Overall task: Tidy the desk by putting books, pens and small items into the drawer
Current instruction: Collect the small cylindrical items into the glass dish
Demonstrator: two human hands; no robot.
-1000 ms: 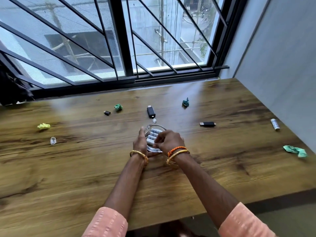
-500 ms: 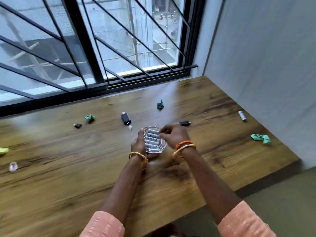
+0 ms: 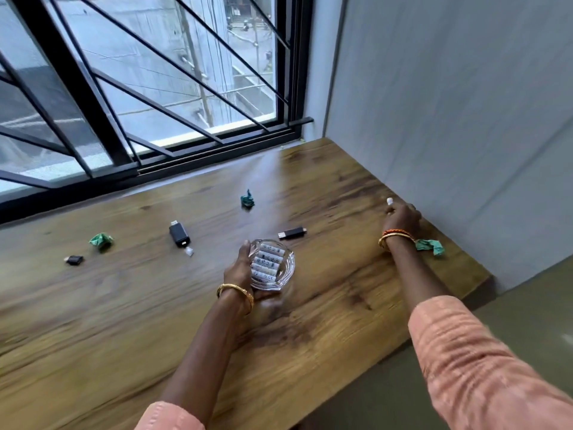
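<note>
A glass ashtray [image 3: 280,268], clear with a thick scalloped rim, stands on the wooden desk [image 3: 130,305] near its middle. Several white cylindrical batteries [image 3: 266,263] are laid side by side in it. The ashtray is gripped at its left rim by the left hand [image 3: 239,271], fingers curled round the glass.

Well to the right of the ashtray, close to the grey wall [image 3: 459,103], a small white battery [image 3: 389,201] is pinched at the fingertips of the right hand [image 3: 402,217]; only its end cap is visible. A crumpled green paper scrap [image 3: 431,245] lies just beside the right wrist, near the desk's right edge.

Just behind the ashtray lies a black USB stick [image 3: 291,233]. To the ashtray's left a black USB adapter [image 3: 179,234] lies flat, with a small clear cap [image 3: 188,251] just beside it. Further left are a crumpled green paper ball [image 3: 101,240] and a small black adapter [image 3: 74,260]. A dark teal crumpled paper [image 3: 247,200] sits behind the ashtray, toward the barred window [image 3: 148,88].

Bare wood-grain surface is seen in front of the ashtray up to the desk's near edge, and between the ashtray and the right hand.
</note>
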